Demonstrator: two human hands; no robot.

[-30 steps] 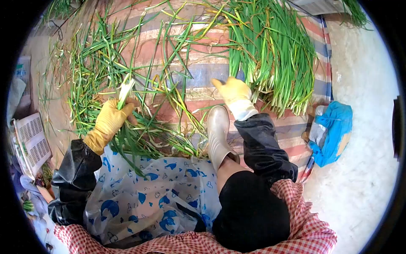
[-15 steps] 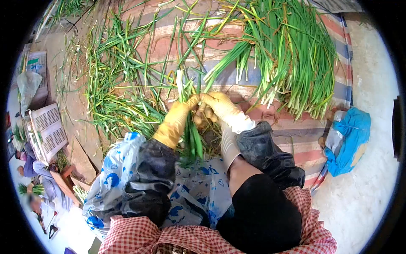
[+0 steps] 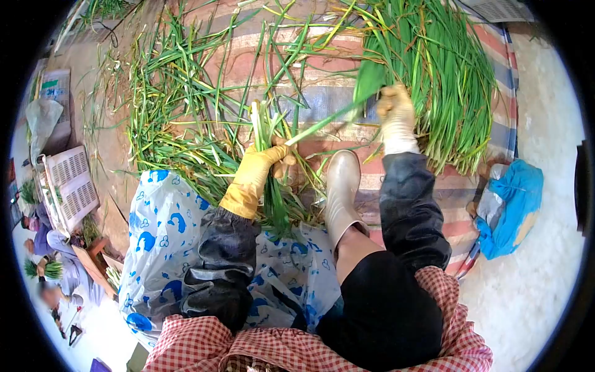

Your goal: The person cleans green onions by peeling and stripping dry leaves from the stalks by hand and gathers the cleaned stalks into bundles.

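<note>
In a yellow glove, my left hand is closed around a small bunch of garlic chives, pale ends up and green leaves hanging below. A single long stalk slants from my left fingertips up to my right hand. My right hand, also gloved, is closed beside the large pile of garlic chives. Blurred green leaves show at its fingers, and it appears to grip that stalk's leafy end. Loose, tangled stalks and yellowed leaves lie to the left of the bunch.
A striped sheet covers the floor under the greens. My boot stands between my arms. A blue bag lies at right. Plastic crates stand at left, and another person sits beyond them, holding greens.
My right hand has moved away from my left, up and right towards the large pile, and a stalk now stretches between them. My left hand keeps its bunch in nearly the same place.
</note>
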